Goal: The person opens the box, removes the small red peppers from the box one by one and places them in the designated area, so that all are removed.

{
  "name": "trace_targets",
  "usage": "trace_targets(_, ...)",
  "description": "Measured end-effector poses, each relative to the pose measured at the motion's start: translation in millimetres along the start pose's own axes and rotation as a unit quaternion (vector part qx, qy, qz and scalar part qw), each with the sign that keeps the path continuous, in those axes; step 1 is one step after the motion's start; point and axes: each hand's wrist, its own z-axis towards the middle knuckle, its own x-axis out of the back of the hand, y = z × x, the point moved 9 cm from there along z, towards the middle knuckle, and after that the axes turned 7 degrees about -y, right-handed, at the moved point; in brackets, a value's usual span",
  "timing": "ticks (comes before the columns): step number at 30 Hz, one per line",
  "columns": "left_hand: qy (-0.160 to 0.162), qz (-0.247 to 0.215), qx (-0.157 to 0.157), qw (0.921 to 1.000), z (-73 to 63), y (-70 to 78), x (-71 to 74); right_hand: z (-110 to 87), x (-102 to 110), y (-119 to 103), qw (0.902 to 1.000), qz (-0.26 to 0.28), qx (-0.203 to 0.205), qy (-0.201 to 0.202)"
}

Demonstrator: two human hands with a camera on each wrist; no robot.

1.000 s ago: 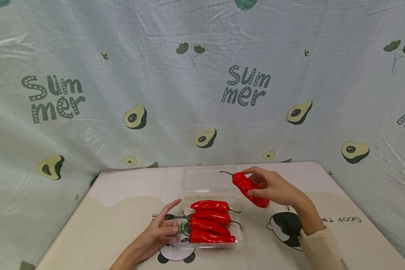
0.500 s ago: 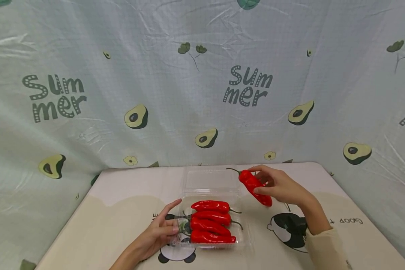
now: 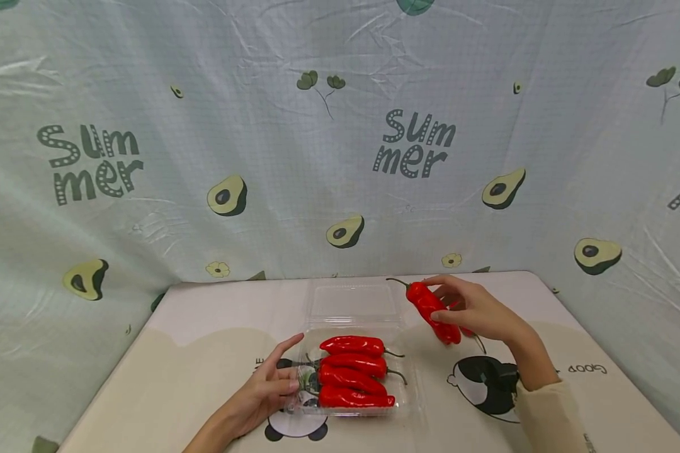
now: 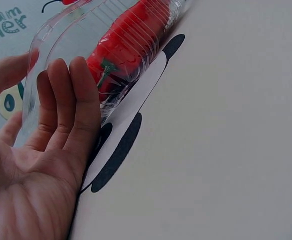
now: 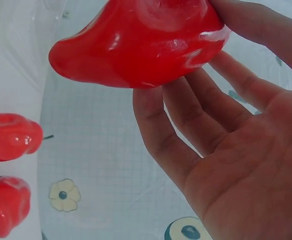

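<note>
My right hand (image 3: 476,308) pinches a glossy red pepper (image 3: 427,308) between thumb and fingers, its thin green stem pointing up and left. In the right wrist view that pepper (image 5: 135,45) sits at the fingertips. Another red pepper (image 3: 467,331) shows partly beneath my right hand, mostly hidden, its stem toward the right. A clear plastic box (image 3: 357,412) lies in the middle with several red peppers (image 3: 352,345) side by side inside. Against the box's left side rests my left hand (image 3: 266,390), thumb and fingers extended. The left wrist view shows its straight fingers (image 4: 63,100) along the clear wall.
The clear lid (image 3: 348,305) is folded back, flat behind the box. A pale table mat (image 3: 192,377) with cartoon prints covers the surface. At its back edge hangs a curtain (image 3: 283,157) with avocado and lettering prints.
My right hand has moved a little to the right and away from the box, carrying the pepper. The left hand and the box have stayed in place.
</note>
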Motion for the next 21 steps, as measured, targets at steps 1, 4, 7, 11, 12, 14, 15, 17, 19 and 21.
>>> trace_targets(1,-0.002,0.0,-0.002,1.0,-0.2,0.3,-0.4,-0.4,0.7,0.4,1.0,-0.001,0.001,0.001)
trace_targets(4,-0.008,0.0,-0.006,0.9999,-0.8,1.1,-1.6,-1.8,2.6,1.9,1.0,0.0,0.001,0.003)
trace_targets(7,-0.008,0.0,-0.007,0.9999,-1.0,1.4,-2.0,-3.2,4.6,4.3,1.0,0.004,-0.002,0.005)
trace_targets(11,-0.002,0.0,0.0,1.0,-1.0,0.3,-0.9,-5.1,7.4,7.9,0.9999,0.006,-0.008,0.007)
trace_targets(12,-0.002,0.0,0.001,1.0,-1.1,0.4,-0.9,-5.7,8.2,9.1,0.9999,0.007,-0.011,0.008)
trace_targets(14,-0.002,-0.001,0.001,1.0,-1.2,0.5,-0.9,-6.8,9.6,11.2,0.9998,0.009,-0.014,0.01)
trace_targets(15,-0.003,-0.001,0.001,1.0,-1.3,0.7,-1.1,-7.1,10.0,12.1,0.9998,0.01,-0.014,0.01)
trace_targets(17,-0.007,-0.001,-0.004,1.0,-1.3,1.2,-1.6,-7.7,11.0,14.1,0.9998,0.01,-0.015,0.011)
trace_targets(19,-0.005,-0.001,-0.003,1.0,-1.2,0.8,-1.3,-7.7,12.0,15.6,0.9998,0.009,-0.016,0.012)
trace_targets(21,-0.004,-0.001,-0.003,1.0,-1.0,0.7,-1.0,-7.4,13.0,17.1,0.9998,0.007,-0.016,0.013)
